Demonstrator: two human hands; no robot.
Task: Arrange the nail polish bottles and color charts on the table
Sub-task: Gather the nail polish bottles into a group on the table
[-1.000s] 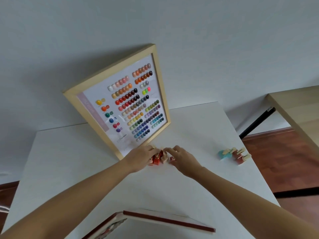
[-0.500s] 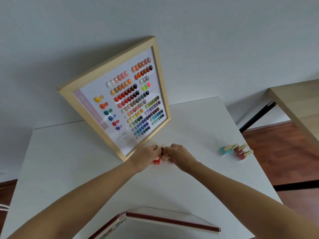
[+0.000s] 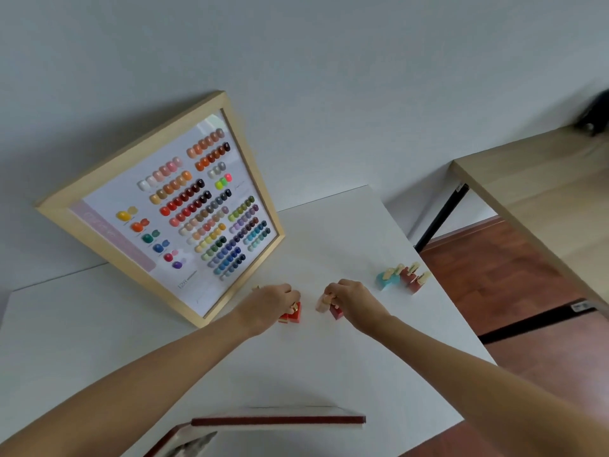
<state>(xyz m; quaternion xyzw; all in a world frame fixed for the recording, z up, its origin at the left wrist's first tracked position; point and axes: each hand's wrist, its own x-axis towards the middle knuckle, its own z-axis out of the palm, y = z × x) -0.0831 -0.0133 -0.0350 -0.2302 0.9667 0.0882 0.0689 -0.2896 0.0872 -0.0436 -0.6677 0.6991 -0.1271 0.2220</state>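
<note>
The left hand (image 3: 270, 306) is curled down over a couple of red nail polish bottles (image 3: 291, 316) on the white table (image 3: 99, 324), fingers wrapped on their caps, right in front of the framed color chart (image 3: 171, 206) leaning on the wall. Just to the right, the right hand (image 3: 354, 300) pinches a pale bottle (image 3: 323, 303), with a dark red bottle (image 3: 336, 314) under the palm, maybe gripped too, hard to tell. Further right sits a small cluster of bottles (image 3: 403, 278) near the table edge.
</note>
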